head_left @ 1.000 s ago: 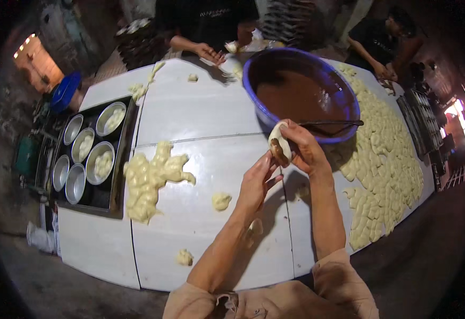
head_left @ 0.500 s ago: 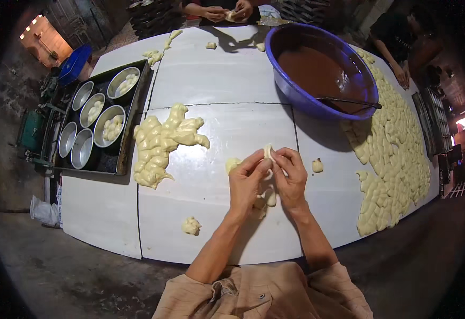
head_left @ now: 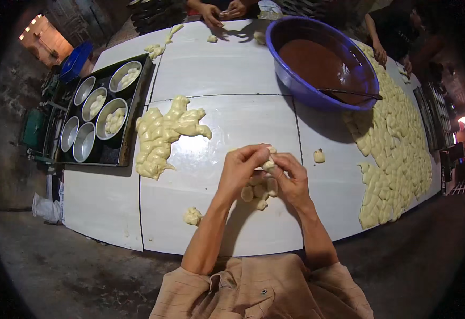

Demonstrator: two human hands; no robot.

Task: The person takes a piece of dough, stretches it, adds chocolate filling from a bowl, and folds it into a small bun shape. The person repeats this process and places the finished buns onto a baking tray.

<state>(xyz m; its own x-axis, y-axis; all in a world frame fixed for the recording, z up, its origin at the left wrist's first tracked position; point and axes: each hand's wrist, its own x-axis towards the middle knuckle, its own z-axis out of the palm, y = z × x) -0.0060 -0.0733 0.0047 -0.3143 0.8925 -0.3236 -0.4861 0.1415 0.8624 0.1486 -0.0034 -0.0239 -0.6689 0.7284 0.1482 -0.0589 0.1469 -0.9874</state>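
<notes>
In the head view, a wide tray (head_left: 120, 158) of round tins (head_left: 84, 142) sits on the table (head_left: 99, 207) at far left, a sprawling dough mass (head_left: 163, 135) just beside it; a purple basin (head_left: 294, 80) of brown paste (head_left: 309, 56), a dark stick (head_left: 352, 93) across its rim, stands beyond the hands to the right, near a broad spread of dough pieces (head_left: 397, 165). A loose dough cluster (head_left: 259, 194) lies between the wrists, closest underneath. The left hand (head_left: 241, 167) and right hand (head_left: 292, 178) pinch a pale piece of dough (head_left: 269, 164) between thumbs and fingers, above the table's near middle. Its long axis, as far as it shows, runs roughly away from the body. Fingertips cover much of it, the wearer's left hand partly hides the cluster, and the co-workers at the top are cut off or dim.
</notes>
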